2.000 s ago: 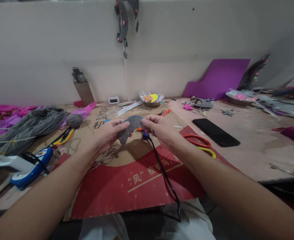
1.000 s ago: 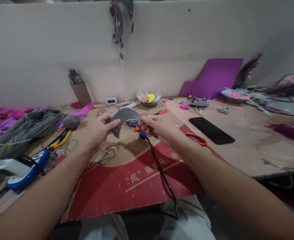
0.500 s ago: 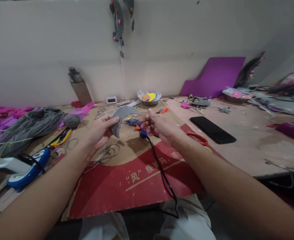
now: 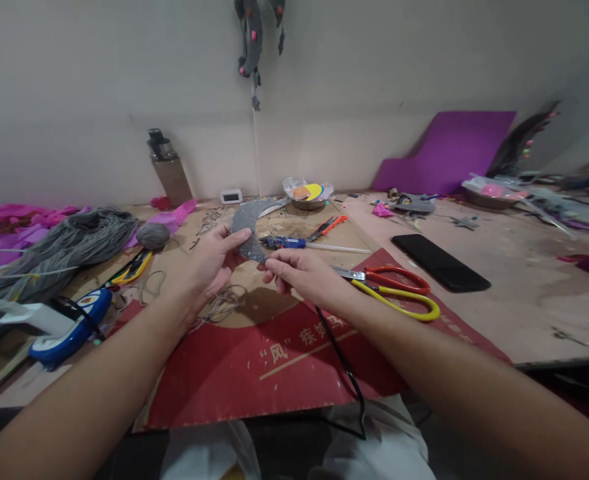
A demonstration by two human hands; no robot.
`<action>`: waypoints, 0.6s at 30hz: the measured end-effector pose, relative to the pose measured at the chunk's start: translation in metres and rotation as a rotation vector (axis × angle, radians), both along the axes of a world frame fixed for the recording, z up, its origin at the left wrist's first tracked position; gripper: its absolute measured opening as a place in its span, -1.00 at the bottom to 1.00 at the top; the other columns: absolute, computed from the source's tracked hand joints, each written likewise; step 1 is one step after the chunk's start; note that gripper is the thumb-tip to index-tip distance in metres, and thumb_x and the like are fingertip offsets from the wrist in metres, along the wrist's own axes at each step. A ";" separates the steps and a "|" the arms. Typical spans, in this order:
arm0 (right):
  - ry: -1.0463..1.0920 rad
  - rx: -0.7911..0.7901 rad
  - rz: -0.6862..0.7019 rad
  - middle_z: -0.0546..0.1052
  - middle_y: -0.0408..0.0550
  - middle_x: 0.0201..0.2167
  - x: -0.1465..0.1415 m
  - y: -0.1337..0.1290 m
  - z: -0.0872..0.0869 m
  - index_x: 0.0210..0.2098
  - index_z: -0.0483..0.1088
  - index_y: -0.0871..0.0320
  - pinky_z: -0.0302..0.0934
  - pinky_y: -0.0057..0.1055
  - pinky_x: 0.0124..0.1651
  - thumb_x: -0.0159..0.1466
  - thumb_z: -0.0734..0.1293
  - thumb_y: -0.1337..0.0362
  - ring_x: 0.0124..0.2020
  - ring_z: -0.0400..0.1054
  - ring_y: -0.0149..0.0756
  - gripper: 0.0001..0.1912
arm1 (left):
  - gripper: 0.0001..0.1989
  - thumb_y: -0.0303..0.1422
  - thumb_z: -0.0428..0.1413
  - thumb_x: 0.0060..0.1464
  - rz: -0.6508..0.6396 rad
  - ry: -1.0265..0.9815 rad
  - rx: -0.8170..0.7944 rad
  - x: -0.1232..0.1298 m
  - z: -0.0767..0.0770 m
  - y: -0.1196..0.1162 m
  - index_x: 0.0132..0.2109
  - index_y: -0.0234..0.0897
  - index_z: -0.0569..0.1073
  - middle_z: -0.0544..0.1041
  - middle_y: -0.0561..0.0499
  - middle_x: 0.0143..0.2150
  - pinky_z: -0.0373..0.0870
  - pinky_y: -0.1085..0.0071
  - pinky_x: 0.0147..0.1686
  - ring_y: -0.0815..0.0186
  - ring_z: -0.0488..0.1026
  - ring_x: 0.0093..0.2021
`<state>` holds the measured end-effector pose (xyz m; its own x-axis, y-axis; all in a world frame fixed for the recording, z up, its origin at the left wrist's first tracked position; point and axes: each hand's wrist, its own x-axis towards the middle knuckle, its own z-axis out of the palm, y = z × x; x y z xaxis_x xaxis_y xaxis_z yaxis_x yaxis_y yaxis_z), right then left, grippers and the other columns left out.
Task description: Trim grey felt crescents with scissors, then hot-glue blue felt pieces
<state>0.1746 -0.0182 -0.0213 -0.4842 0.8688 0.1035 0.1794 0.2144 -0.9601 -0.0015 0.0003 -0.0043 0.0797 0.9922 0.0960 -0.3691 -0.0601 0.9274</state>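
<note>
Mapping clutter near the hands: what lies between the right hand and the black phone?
In the head view, scissors with one red and one yellow handle lie between the right hand and the phone.

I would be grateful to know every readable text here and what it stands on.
“风” 疾: cardboard, red part; following characters partly covered or blurred.
Black characters, cardboard's brown part: too blurred.
White display device and blue block: too small to read.

The right hand (image 4: 299, 275) now pinches the grey crescent (image 4: 245, 223) by its lower tip.
</note>
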 end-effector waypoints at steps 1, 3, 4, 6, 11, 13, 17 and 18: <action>0.013 0.003 -0.011 0.42 -0.18 -0.58 -0.001 0.000 -0.001 -0.42 0.40 0.19 0.13 -0.52 -0.48 0.30 0.22 0.17 -0.59 0.23 -0.51 -0.73 | -0.81 -0.46 0.30 -0.12 0.003 0.005 0.006 0.001 0.000 0.000 -0.30 -0.36 0.48 0.55 0.02 -0.35 0.44 0.50 -0.36 0.41 0.47 -0.40; 0.048 0.011 -0.030 0.43 -0.18 -0.55 -0.001 0.001 -0.003 -0.41 0.40 0.20 0.12 -0.54 -0.52 0.30 0.22 0.17 -0.61 0.22 -0.54 -0.74 | -0.79 -0.46 0.30 -0.11 0.006 0.009 0.015 0.002 -0.001 -0.002 -0.27 -0.36 0.48 0.55 0.02 -0.34 0.45 0.49 -0.35 0.41 0.48 -0.39; 0.062 0.016 -0.037 0.42 -0.19 -0.55 -0.001 0.001 -0.003 -0.41 0.40 0.20 0.11 -0.55 -0.53 0.29 0.22 0.17 -0.62 0.21 -0.55 -0.74 | -0.80 -0.46 0.29 -0.09 0.003 0.009 0.016 0.003 -0.001 -0.002 -0.26 -0.36 0.48 0.55 0.02 -0.34 0.45 0.49 -0.35 0.41 0.48 -0.38; 0.076 0.022 -0.041 0.40 -0.20 -0.57 -0.001 0.001 -0.003 -0.42 0.41 0.19 0.07 -0.57 -0.56 0.30 0.22 0.16 -0.63 0.20 -0.56 -0.72 | -0.81 -0.47 0.27 -0.08 -0.008 0.005 0.009 0.004 0.000 -0.003 -0.25 -0.36 0.49 0.56 0.02 -0.34 0.46 0.50 -0.35 0.42 0.48 -0.38; 0.009 0.068 -0.004 0.40 -0.19 -0.51 0.004 0.000 -0.002 -0.33 0.38 0.16 0.12 -0.51 -0.53 0.31 0.22 0.04 -0.58 0.24 -0.49 -0.69 | -0.84 -0.49 0.25 -0.07 -0.011 -0.024 -0.040 0.004 0.001 -0.003 -0.26 -0.35 0.51 0.57 0.04 -0.36 0.47 0.53 -0.37 0.44 0.48 -0.41; -0.104 0.271 -0.088 0.43 -0.16 -0.47 0.005 0.000 -0.003 -0.27 0.36 0.16 0.17 -0.45 -0.42 0.27 0.31 0.02 -0.51 0.28 -0.43 -0.70 | -0.87 -0.51 0.22 -0.05 0.006 -0.041 -0.078 0.005 0.003 -0.003 -0.27 -0.35 0.52 0.58 0.02 -0.36 0.48 0.54 -0.36 0.43 0.49 -0.40; -0.430 0.774 -0.273 0.49 0.02 -0.31 0.006 -0.004 -0.004 -0.15 0.37 0.18 0.14 -0.37 -0.26 0.30 0.32 0.10 -0.30 0.34 -0.27 -0.73 | -0.92 -0.57 0.18 -0.03 0.050 -0.055 -0.154 0.009 0.006 -0.005 -0.32 -0.36 0.52 0.59 0.00 -0.35 0.49 0.54 -0.37 0.42 0.49 -0.40; -0.515 0.861 -0.286 0.49 0.05 -0.29 0.006 -0.005 -0.003 -0.14 0.38 0.17 0.11 -0.37 -0.28 0.34 0.27 0.10 -0.29 0.34 -0.25 -0.74 | -0.93 -0.57 0.18 -0.03 0.053 -0.058 -0.164 0.010 0.006 -0.006 -0.35 -0.36 0.51 0.59 0.00 -0.37 0.49 0.54 -0.38 0.42 0.49 -0.42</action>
